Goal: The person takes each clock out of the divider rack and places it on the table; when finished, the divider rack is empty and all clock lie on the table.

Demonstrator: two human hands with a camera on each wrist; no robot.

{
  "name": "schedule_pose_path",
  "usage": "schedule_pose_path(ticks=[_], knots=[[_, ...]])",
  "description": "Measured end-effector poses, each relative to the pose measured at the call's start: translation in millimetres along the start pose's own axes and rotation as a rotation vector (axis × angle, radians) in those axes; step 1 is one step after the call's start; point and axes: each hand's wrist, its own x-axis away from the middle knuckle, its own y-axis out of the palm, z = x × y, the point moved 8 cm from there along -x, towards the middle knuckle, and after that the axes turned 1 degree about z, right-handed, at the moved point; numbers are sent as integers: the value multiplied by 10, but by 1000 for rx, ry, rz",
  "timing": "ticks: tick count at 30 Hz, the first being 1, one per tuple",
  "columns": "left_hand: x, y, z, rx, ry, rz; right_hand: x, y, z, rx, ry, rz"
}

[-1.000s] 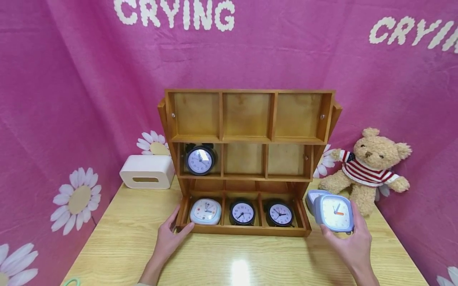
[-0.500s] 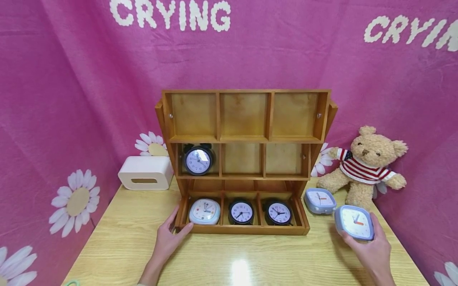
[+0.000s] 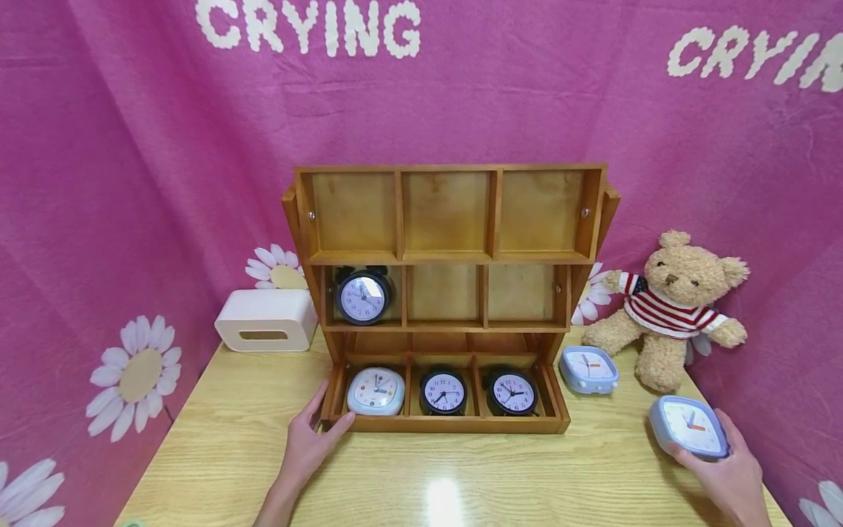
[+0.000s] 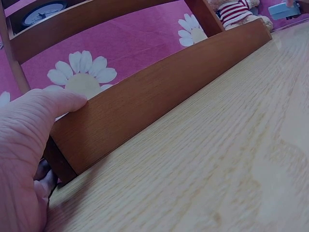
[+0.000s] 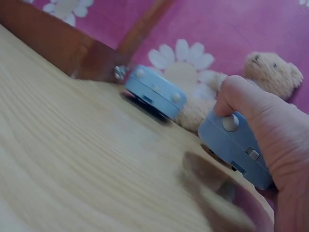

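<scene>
My right hand (image 3: pixel 729 476) grips a blue square clock (image 3: pixel 691 428) at the table's right side, its white face up; the right wrist view shows the thumb on the side of the held clock (image 5: pixel 236 145). My left hand (image 3: pixel 308 443) holds the lower left corner of a wooden shelf (image 3: pixel 454 424), thumb on its front board (image 4: pixel 145 101). In the shelf's bottom row sit a pale blue clock (image 3: pixel 376 391) and two black clocks, one in the middle (image 3: pixel 443 392) and one at right (image 3: pixel 512 393). Another black clock (image 3: pixel 363 298) stands in the middle row's left compartment.
A second blue clock (image 3: pixel 589 369) rests just right of the shelf. Behind it sits a teddy bear (image 3: pixel 678 307) in a striped shirt. At the back left is a white box (image 3: pixel 266 320) with a slot. A pink cloth (image 3: pixel 461 95) hangs behind.
My right hand has carried its blue clock right and toward the table's front, away from the other blue clock, which now shows fully. My left hand keeps its place on the shelf corner.
</scene>
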Motion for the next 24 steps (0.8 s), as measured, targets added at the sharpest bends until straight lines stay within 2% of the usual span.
schedule_pose_path(ticks=[9,16,24], knots=[[-7,-14,30,9,3,10,-9,-5,207,22,-21,-34],[-12,1,10,-6,-16,8,-14,-10,208,-2,-40,0],[-3,-7,16,1,4,5,29,-9,269,-32,32,25]])
